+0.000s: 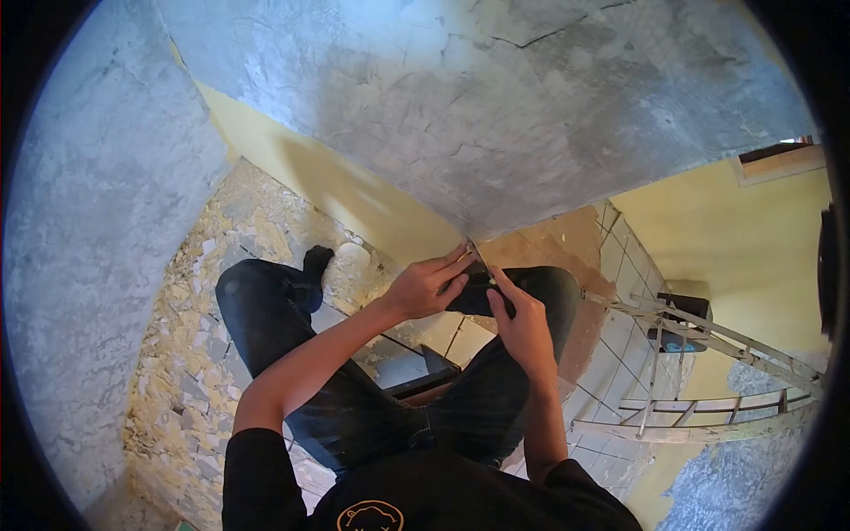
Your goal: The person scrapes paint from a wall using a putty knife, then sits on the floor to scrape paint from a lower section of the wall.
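My right hand point(522, 323) is closed around the dark handle of a scraper point(480, 258), its index finger stretched along the tool. The narrow blade points up to the lower corner of a grey plastered wall point(531, 115). My left hand point(427, 288) lies beside the blade, fingers extended and fingertips close to or touching it, thumb apart. Beside the tool, a yellow painted strip point(354, 190) runs along the bottom of the grey plaster. I sit with my knees spread on either side of my hands.
Yellow and grey paint flakes point(195, 380) litter the floor at left. A wooden ladder point(708, 341) stands at right, near a dark box-like object point(683, 311). Between my legs is a dark-edged object point(421, 372). A second grey wall point(97, 230) rises on the left.
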